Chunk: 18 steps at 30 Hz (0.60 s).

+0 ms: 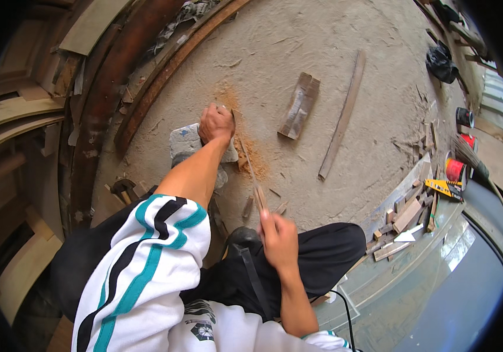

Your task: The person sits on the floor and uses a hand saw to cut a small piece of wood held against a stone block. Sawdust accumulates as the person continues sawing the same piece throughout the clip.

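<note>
My left hand (216, 123) is closed in a fist at the far edge of a worn whitish block (186, 141); what its fingers hold is hidden. Lower down, my right hand (278, 234) grips the straight wooden handle of a long thin-bladed tool, seemingly a hand saw (248, 158). Its blade appears nearly edge-on, so its teeth cannot be made out. It reaches away along the block's right side, towards my left hand. Orange-brown sawdust (257, 155) lies on the ground around the blade.
A short dark wood block (299, 105) and a long narrow strip (343, 114) lie on the sandy ground. Curved timbers (169, 67) line the left. Wood offcuts (407, 217), a yellow-and-black flat piece (444, 189), cans (456, 170) and a glass-like sheet (404, 293) are at right.
</note>
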Motion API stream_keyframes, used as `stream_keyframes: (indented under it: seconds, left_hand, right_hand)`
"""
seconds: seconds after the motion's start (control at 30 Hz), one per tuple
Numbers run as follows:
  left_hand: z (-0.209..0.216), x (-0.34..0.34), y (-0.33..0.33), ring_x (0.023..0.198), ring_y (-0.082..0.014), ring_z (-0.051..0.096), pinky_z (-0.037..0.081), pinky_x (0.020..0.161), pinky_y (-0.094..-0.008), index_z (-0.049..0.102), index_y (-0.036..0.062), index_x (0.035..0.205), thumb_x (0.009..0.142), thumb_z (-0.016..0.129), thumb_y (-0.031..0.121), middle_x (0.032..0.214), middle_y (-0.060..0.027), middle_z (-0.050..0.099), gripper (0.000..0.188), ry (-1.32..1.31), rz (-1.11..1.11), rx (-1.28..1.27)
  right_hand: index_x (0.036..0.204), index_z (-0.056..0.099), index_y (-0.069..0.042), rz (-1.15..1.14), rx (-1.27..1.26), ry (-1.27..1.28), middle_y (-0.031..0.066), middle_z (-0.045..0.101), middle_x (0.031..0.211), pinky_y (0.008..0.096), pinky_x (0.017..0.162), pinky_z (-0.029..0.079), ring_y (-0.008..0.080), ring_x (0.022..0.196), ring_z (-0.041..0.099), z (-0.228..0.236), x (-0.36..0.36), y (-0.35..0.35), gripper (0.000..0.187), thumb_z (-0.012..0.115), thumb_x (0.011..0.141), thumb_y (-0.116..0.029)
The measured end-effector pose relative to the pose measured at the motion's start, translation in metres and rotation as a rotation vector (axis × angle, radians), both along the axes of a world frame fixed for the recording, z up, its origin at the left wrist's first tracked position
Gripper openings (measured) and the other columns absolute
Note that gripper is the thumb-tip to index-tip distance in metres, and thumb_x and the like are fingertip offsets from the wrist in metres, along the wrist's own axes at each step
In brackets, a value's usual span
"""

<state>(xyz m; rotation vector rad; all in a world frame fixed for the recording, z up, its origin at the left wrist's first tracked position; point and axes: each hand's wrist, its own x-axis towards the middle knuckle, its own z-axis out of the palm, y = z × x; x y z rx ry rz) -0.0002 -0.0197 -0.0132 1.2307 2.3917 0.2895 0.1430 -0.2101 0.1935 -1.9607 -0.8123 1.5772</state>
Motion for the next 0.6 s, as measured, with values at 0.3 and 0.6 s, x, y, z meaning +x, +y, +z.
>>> stream_keyframes:
  seconds: [0.3,0.6]
  left_hand:
    - [0.003,-0.001,0.0,0.102,-0.0426,0.061,0.048,0.087,-0.05,0.064,0.0061,0.1,0.09,0.042,0.028,0.11,-0.0184,0.066,0.033,-0.027,0.001,-0.003]
    - [-0.001,0.0,0.006,0.102,-0.0416,0.061,0.047,0.088,-0.0501,0.065,0.0073,0.101,0.089,0.044,0.027,0.108,-0.0162,0.067,0.031,-0.015,-0.006,-0.009]
  right_hand:
    - [0.063,0.058,-0.001,0.009,0.035,-0.02,-0.0004,0.048,0.049,0.0259,0.044,0.029,0.0075,0.044,0.041,-0.038,-0.011,0.028,0.052,0.052,0.1,-0.037]
    - [0.063,0.056,0.0,0.013,0.025,-0.044,0.0008,0.046,0.05,0.0292,0.046,0.03,0.0092,0.046,0.041,-0.025,-0.009,0.023,0.054,0.052,0.1,-0.038]
